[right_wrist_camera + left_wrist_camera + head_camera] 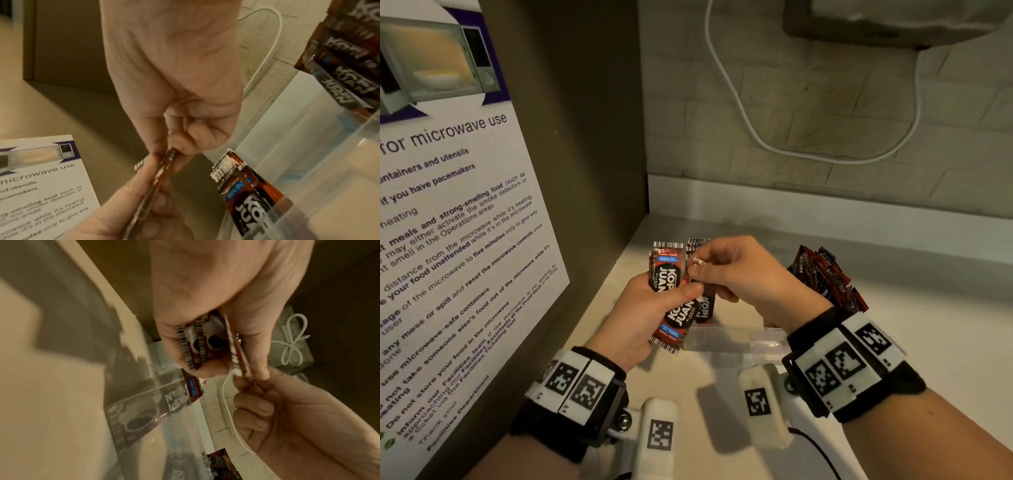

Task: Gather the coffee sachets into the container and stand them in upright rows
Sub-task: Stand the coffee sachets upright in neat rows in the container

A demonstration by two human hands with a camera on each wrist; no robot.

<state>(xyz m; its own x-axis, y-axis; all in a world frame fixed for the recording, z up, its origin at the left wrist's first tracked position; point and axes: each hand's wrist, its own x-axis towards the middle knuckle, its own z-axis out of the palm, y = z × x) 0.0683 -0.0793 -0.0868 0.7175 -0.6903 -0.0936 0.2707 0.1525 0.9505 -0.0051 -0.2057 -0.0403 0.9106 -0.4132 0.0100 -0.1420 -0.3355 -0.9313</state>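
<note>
My left hand [643, 318] grips a stack of sachets [669, 294]; my right hand [739, 274] pinches one sachet's edge. Only the right wrist view shows sachets standing inside the clear container [320, 162].

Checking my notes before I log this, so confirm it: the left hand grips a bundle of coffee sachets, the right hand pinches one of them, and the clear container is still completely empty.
One detail is wrong: the container is not empty. The right wrist view shows sachets in the container already. The rest holds: the left hand grips a bundle of sachets, and the right hand pinches one.
</note>
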